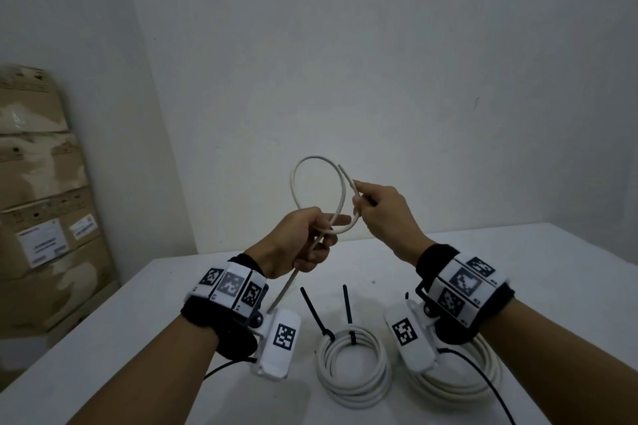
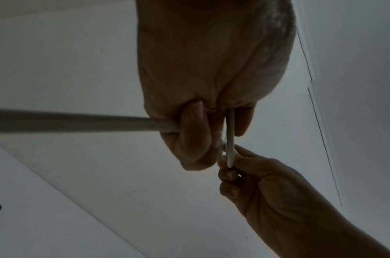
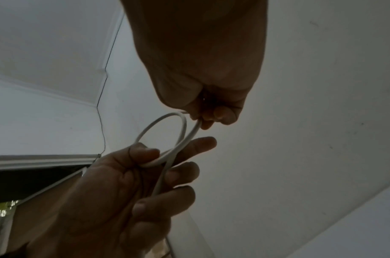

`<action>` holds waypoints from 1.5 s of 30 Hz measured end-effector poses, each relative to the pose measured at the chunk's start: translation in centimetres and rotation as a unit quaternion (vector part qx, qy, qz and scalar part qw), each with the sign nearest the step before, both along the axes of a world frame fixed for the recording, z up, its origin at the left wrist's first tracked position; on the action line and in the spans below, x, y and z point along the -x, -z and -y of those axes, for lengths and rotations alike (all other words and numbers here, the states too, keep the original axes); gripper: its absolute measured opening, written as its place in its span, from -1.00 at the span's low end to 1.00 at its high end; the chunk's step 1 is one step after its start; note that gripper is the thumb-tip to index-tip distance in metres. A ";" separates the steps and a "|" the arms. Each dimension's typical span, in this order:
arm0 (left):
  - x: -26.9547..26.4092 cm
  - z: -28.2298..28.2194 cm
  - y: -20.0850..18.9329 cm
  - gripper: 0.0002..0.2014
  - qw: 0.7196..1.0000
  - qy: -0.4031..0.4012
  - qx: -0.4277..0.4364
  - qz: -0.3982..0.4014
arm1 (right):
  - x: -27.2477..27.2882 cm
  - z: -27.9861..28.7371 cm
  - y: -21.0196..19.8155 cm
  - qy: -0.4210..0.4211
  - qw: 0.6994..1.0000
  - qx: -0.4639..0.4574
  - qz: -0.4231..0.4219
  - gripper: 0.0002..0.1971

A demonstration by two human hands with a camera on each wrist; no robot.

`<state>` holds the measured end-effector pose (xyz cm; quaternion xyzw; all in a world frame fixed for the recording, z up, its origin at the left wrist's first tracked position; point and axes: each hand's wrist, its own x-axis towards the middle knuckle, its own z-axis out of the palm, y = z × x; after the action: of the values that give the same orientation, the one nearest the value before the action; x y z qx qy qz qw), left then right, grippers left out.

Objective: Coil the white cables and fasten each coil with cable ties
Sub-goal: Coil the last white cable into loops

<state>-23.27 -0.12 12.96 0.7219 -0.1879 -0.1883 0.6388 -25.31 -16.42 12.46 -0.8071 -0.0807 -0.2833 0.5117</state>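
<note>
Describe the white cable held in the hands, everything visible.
The white cable is thin, round and smooth, plastic-looking. It is bent into one loop held up above the table. The left hand grips the crossing at the loop's base; the right hand pinches the strand near its free end, which juts past the fingers. The rest hangs below the left hand toward the table.
</note>
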 end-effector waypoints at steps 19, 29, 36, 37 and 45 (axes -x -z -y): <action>1.1 0.1 -0.2 -0.57 0.988 0.123 -0.044 -0.077 | 0.4 -1.1 -1.1 -0.146 0.970 -0.190 0.026 -0.75; -0.1 -2.2 -2.4 -0.58 0.984 -0.133 0.106 0.059 | -0.6 -1.9 -1.5 -0.109 0.980 -0.165 -0.011 -0.67; 0.6 -3.6 -6.3 -0.57 0.959 -0.106 -0.121 0.233 | -1.1 -2.9 -2.4 -0.093 0.991 0.100 -0.012 -0.68; 0.7 -3.9 -6.6 -0.58 0.965 -0.102 -0.117 0.211 | -1.1 -3.2 -2.5 -0.088 0.987 0.131 -0.010 -0.70; 0.0 -5.7 -4.7 -0.79 0.962 -0.066 -0.184 0.191 | -1.9 -4.9 -2.4 -0.096 0.981 0.169 0.000 -0.74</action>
<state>-23.23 5.59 17.62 0.8602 -0.2208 -0.0360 0.4583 -23.41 -11.49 14.86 -0.8706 -0.2048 -0.2150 0.3924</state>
